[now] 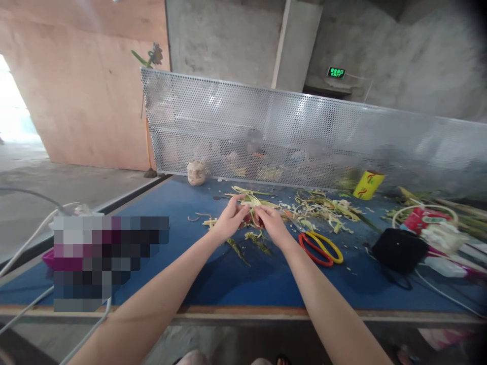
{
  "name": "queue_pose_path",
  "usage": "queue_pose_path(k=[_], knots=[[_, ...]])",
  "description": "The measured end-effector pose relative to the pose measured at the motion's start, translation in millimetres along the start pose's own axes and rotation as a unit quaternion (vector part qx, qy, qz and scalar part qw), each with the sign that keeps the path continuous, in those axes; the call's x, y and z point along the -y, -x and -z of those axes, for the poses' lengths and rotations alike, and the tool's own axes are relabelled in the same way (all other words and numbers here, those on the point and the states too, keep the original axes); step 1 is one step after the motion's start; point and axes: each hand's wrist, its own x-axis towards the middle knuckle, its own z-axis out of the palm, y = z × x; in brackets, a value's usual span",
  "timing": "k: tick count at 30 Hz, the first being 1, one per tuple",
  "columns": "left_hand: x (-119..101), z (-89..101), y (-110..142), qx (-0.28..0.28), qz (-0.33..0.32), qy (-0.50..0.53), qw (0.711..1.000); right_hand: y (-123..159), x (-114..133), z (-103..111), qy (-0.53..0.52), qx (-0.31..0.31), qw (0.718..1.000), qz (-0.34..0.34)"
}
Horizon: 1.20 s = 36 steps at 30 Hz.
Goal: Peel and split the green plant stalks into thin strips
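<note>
Over the middle of the blue table, my left hand (230, 219) and my right hand (272, 223) meet with their fingertips nearly touching. Both are closed on pale green plant strips (251, 201), thin and split. The fingers hide part of what they pinch. Just below the hands lie greenish, seedy-looking plant tips (238, 249). A pair of scissors (318, 249) with one red and one yellow handle rests right of my right hand, its blades pointing toward the hands. Beyond them spreads a heap of peeled plant scraps (329, 210).
A perforated metal panel (243, 111) runs along the table's back. Near it stand a whitish lump (196, 173) and a yellow roll (369, 184). On the right lie a black pouch (399, 251), a red packet (426, 219) and cables. A blurred-out item (102, 258) sits at left.
</note>
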Motion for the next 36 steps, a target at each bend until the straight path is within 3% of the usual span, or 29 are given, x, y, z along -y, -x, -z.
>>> queue_pose_path(k=[4,14,21,26,32,36], knots=[[0,1.2,0,0.033,-0.028,-0.023,0.999,-2,-3,0,-0.007,-0.011,1.0,-0.01],[-3,-0.8,3,0.06,-0.04,-0.031,0.997,-4,-5,11,0.047,-0.084,0.995,0.028],[2,-2.0,3,0.068,-0.062,-0.046,0.995,-5,-4,13,0.059,-0.097,0.993,0.027],[-1,-1.1,4,0.046,-0.041,-0.039,0.997,-8,-7,16,0.019,-0.094,0.995,0.01],[-1,-1.2,3,-0.016,0.044,0.055,0.997,-3,-1,12,-0.011,-0.041,0.999,-0.013],[1,-1.4,2,0.005,0.014,0.045,0.999,0,1,9,-0.016,-0.005,1.0,-0.023]])
